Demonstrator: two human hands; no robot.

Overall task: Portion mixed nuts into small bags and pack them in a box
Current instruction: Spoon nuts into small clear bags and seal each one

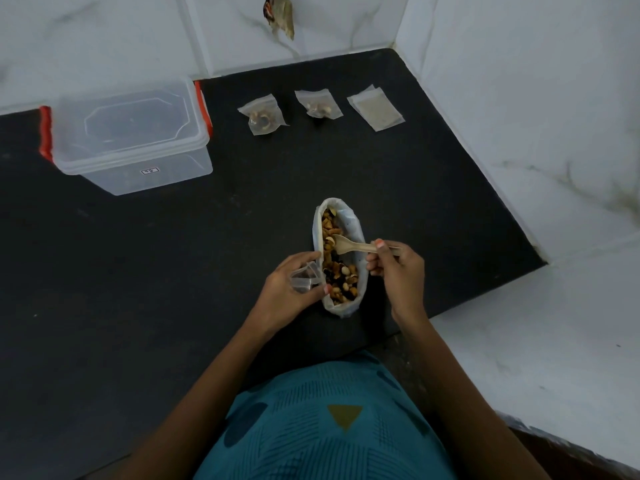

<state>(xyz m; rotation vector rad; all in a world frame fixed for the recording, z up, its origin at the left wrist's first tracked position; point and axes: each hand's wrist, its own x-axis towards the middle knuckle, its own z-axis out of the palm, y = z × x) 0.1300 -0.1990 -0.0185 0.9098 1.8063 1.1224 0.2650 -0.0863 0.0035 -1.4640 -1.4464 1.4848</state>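
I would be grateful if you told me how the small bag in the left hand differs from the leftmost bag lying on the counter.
The held bag looks empty; the leftmost counter bag has nuts inside. The held bag is gripped by the left hand; the leftmost counter bag lies flat, untouched. Both are small clear plastic.

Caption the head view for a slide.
Portioning nuts: right hand holds a spoon over the open nut bag, left hand grips a small bag; two filled bags behind.
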